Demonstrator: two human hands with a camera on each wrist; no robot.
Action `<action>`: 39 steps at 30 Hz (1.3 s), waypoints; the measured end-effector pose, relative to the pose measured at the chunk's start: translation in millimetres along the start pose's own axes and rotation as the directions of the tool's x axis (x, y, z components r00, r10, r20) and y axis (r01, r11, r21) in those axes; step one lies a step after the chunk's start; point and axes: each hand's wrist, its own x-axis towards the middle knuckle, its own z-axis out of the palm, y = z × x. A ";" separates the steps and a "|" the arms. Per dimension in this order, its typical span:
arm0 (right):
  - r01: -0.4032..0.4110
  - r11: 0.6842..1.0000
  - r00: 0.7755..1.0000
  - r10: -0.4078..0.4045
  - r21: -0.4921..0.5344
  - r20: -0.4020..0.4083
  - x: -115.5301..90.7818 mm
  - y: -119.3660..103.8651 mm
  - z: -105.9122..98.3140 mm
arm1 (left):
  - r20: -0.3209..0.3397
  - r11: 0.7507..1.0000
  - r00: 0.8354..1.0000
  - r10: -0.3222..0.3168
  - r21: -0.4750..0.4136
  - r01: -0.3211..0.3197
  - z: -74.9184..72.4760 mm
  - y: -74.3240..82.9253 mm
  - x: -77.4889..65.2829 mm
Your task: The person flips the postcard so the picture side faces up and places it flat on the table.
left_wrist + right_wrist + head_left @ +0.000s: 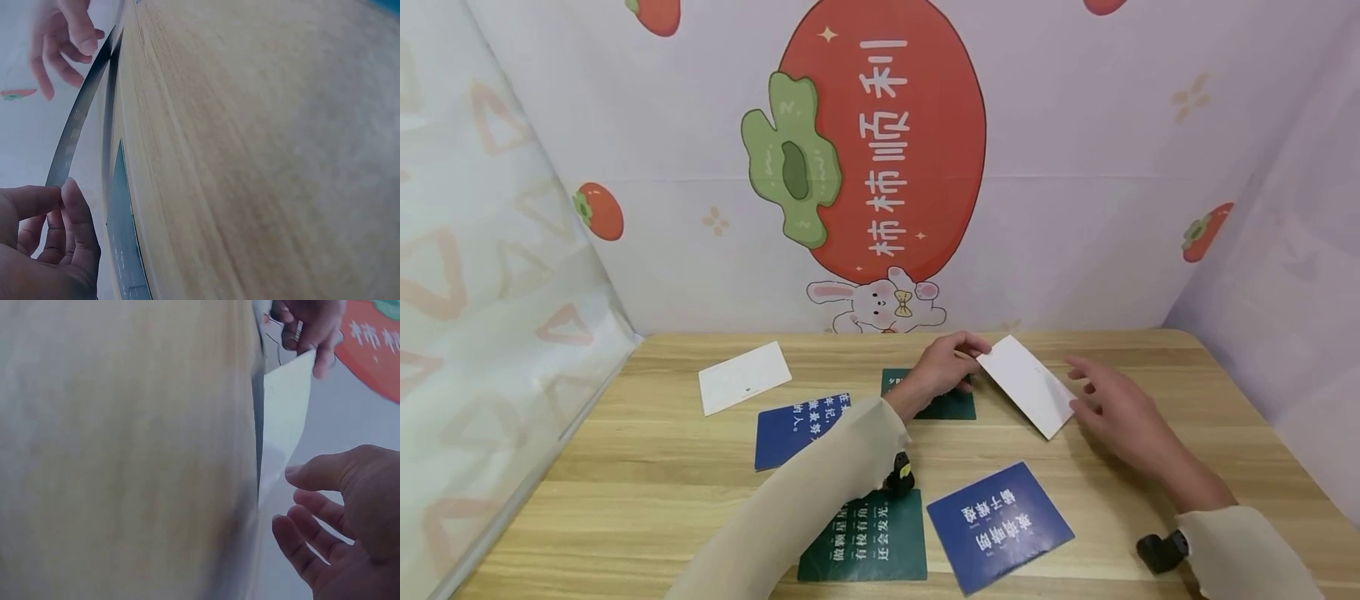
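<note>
My left hand pinches one corner of a card between thumb and fingers. The card's white side faces up in the head view, and it tilts over the table with its far end low. In the left wrist view the card shows nearly edge-on, slightly bowed. My right hand is beside the card's other end, fingers spread and relaxed; in the right wrist view its thumb is close to the card's edge. Under my left wrist lies a dark green card, partly covered by the hand.
On the wooden table lie a white-faced card at back left, a blue card partly under my left sleeve, a green card and a blue card in front. A printed cloth hangs behind the table.
</note>
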 end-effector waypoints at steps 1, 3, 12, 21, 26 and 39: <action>0.021 0.999 1.000 -0.021 -0.024 -0.005 1.4 -3.5 0.1 | -0.002 1.000 1.000 -0.001 0.000 0.001 -0.4 0.0 -0.7; 0.040 0.998 0.999 -0.040 -0.040 -0.004 3.3 -8.4 0.4 | -0.004 1.000 1.000 -0.002 -0.002 0.002 -0.6 0.1 -2.1; 0.007 1.000 1.000 -0.006 -0.026 0.023 2.7 -9.1 0.2 | 0.000 1.000 1.000 -0.008 -0.010 0.008 1.3 1.1 -5.3; 0.020 1.000 1.000 -0.020 -0.021 -0.011 2.3 -8.7 2.6 | -0.007 1.000 1.000 -0.007 0.000 0.007 -0.7 -0.1 -5.8; 0.041 0.999 0.999 -0.041 -0.003 -0.021 1.9 -10.3 4.3 | -0.004 1.000 1.000 -0.010 -0.001 0.010 -1.3 0.5 -7.6; 0.112 0.993 0.992 -0.110 0.030 -0.069 1.2 -6.4 5.9 | -0.010 1.000 1.000 -0.013 0.000 0.013 -2.1 1.1 -9.8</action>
